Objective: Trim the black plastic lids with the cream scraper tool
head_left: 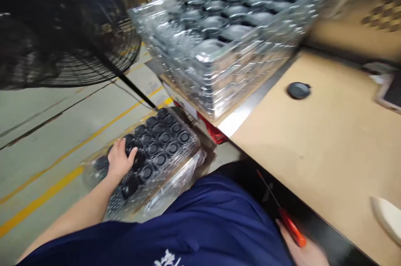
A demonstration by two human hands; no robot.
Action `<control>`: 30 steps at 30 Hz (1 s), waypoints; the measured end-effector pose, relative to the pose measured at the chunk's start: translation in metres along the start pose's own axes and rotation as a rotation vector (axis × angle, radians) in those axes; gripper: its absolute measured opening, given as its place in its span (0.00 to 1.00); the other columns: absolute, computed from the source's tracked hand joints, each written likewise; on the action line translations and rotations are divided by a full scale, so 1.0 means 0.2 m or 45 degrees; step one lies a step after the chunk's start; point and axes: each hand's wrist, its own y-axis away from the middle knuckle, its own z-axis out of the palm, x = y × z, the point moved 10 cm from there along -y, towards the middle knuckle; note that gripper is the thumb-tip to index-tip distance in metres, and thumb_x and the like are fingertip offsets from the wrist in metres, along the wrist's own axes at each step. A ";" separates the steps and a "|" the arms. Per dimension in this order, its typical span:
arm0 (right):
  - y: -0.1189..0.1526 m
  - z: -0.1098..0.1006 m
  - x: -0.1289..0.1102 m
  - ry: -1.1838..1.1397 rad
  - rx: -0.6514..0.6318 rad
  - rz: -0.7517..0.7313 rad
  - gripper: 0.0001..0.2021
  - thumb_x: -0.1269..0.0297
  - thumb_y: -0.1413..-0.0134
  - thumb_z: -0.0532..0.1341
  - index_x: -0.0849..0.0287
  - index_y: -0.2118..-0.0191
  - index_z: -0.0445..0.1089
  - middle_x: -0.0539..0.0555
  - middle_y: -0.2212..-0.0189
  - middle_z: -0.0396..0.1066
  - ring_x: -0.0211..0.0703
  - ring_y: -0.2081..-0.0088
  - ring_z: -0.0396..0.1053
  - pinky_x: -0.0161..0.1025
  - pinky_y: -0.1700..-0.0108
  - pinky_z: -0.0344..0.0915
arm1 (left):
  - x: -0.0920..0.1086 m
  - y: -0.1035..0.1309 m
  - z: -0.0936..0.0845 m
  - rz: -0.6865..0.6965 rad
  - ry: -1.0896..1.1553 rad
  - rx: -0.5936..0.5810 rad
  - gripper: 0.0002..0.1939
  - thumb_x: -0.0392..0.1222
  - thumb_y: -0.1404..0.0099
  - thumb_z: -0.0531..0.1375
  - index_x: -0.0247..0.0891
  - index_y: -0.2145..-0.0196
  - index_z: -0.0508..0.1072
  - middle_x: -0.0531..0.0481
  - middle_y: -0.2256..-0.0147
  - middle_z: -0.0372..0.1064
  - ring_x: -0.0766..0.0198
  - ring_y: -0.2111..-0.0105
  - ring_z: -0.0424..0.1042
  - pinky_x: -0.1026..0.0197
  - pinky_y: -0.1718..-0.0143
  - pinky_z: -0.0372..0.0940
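Note:
My left hand (120, 159) reaches down over a plastic-wrapped tray of round black parts (159, 159) at the lower left. Its thumb is spread from the fingers, which rest at one of the black parts; whether they grip it is hidden. At the lower right, my right hand (302, 249) is closed around the orange-red handle of a screwdriver (291, 226), whose thin shaft points up and to the left beside the table edge. One small round black part (298, 90) lies on the tan tabletop (319, 145), apart from both hands.
A tall stack of clear plastic trays (216, 57) stands at the table's far left corner. A large black fan (78, 40) fills the upper left. A white object (387, 218) and a dark flat device (391, 90) sit at the table's right. Yellow lines mark the floor.

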 end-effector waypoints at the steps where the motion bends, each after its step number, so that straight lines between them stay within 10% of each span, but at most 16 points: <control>1: 0.01 0.01 0.02 -0.003 0.021 0.031 0.20 0.42 0.50 0.59 0.48 0.64 0.81 0.52 0.65 0.82 0.54 0.57 0.80 0.44 0.55 0.78 | 0.17 -0.01 -0.05 0.140 0.086 0.086 0.33 0.49 0.29 0.49 0.35 0.31 0.50 0.27 0.36 0.55 0.33 0.33 0.54 0.31 0.37 0.54; 8: 0.09 0.12 0.05 -0.217 0.143 0.110 0.21 0.45 0.42 0.57 0.49 0.55 0.80 0.52 0.51 0.80 0.53 0.47 0.77 0.45 0.43 0.71 | 1.54 0.32 -0.56 1.275 0.661 0.486 0.48 0.46 0.39 0.65 0.68 0.31 0.41 0.48 0.39 0.61 0.50 0.42 0.68 0.44 0.42 0.67; 11: 0.13 0.11 0.04 -0.277 0.202 0.103 0.19 0.47 0.41 0.57 0.48 0.53 0.80 0.51 0.52 0.80 0.51 0.49 0.78 0.41 0.46 0.73 | 2.14 0.43 -0.81 1.684 0.771 0.400 0.43 0.42 0.37 0.64 0.61 0.31 0.48 0.47 0.39 0.63 0.51 0.41 0.67 0.45 0.39 0.64; 17: 0.18 0.07 0.07 -0.342 0.332 0.091 0.16 0.50 0.41 0.58 0.46 0.55 0.80 0.51 0.56 0.81 0.49 0.54 0.80 0.36 0.51 0.73 | 3.06 -0.01 -0.88 1.311 0.549 0.108 0.39 0.52 0.38 0.63 0.34 0.34 0.59 0.32 0.36 0.57 0.37 0.38 0.58 0.38 0.37 0.57; 24: 0.17 0.10 0.12 -0.339 0.410 0.120 0.16 0.53 0.40 0.57 0.43 0.53 0.79 0.49 0.56 0.81 0.49 0.54 0.80 0.36 0.52 0.73 | 3.33 -0.22 -0.74 1.203 0.482 -0.068 0.31 0.64 0.44 0.64 0.31 0.57 0.74 0.29 0.53 0.68 0.31 0.45 0.64 0.35 0.43 0.60; 30: 0.16 0.11 0.14 -0.352 0.404 0.129 0.17 0.54 0.41 0.57 0.42 0.50 0.78 0.48 0.51 0.79 0.48 0.51 0.79 0.36 0.51 0.73 | 2.89 0.20 -0.83 1.491 0.667 -0.381 0.31 0.65 0.39 0.60 0.43 0.46 0.72 0.42 0.50 0.71 0.50 0.48 0.71 0.49 0.42 0.66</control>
